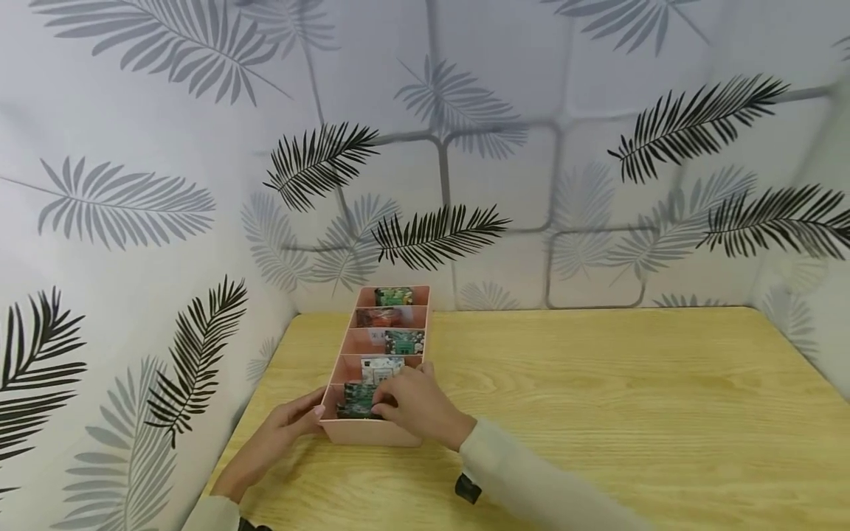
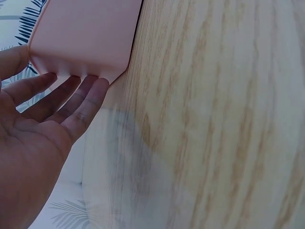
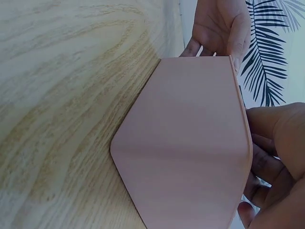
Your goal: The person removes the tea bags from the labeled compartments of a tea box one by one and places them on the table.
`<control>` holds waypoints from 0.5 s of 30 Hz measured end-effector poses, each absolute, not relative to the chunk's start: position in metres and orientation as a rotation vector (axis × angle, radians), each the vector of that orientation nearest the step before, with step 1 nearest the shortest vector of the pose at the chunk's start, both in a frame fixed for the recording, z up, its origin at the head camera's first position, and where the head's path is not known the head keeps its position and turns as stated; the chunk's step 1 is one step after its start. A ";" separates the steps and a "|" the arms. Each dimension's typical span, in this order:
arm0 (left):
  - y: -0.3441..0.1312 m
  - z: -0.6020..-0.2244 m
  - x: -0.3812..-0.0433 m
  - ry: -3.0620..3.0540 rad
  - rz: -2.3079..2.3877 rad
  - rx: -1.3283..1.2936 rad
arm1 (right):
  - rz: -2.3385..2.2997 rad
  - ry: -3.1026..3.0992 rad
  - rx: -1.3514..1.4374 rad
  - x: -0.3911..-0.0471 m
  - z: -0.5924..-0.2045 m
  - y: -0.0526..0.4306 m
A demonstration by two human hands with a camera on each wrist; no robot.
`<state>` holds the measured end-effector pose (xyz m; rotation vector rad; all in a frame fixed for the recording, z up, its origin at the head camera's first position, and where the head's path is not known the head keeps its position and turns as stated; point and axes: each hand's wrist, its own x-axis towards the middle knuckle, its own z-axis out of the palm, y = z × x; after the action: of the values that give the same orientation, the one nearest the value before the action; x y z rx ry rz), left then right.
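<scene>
A long pink tray (image 1: 369, 434) with several compartments stands on the wooden table (image 1: 598, 398) near its left edge. My left hand (image 1: 279, 435) lies beside the tray's near left corner, its straight fingers (image 2: 81, 95) touching the pink wall (image 2: 86, 33). My right hand (image 1: 415, 405) reaches over the near right rim into the nearest compartment, where its curled fingers hold a green circuit board (image 1: 355, 398). In the right wrist view the tray's outer wall (image 3: 190, 143) fills the middle, with the right fingers (image 3: 276, 157) hooked over its rim and the left hand (image 3: 219, 24) behind.
The farther compartments hold a white packet (image 1: 380, 367), another green board (image 1: 403, 341), a brownish item (image 1: 385, 317) and a green piece (image 1: 394, 296). Leaf-patterned walls (image 1: 166, 221) close in the table at the left and back. Bare wood stretches to the right.
</scene>
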<state>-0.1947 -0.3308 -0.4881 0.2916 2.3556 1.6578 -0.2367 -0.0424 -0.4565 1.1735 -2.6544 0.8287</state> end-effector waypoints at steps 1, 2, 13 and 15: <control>-0.331 -0.488 -0.195 2.354 1.655 0.298 | 0.831 -2.653 1.162 -0.236 -0.457 -0.042; -0.330 -0.489 -0.196 2.351 1.655 0.301 | 0.828 -2.649 1.149 -0.236 -0.457 -0.041; -0.329 -0.486 -0.193 2.363 1.651 0.270 | 0.970 -2.581 0.983 -0.231 -0.444 -0.026; -0.328 -0.486 -0.192 2.360 1.652 0.264 | 1.016 -2.557 0.956 -0.230 -0.441 -0.023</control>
<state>-0.1922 -0.3280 -0.4861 0.2642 2.3598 1.6518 -0.2304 -0.0230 -0.4410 0.9562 -2.5572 1.0161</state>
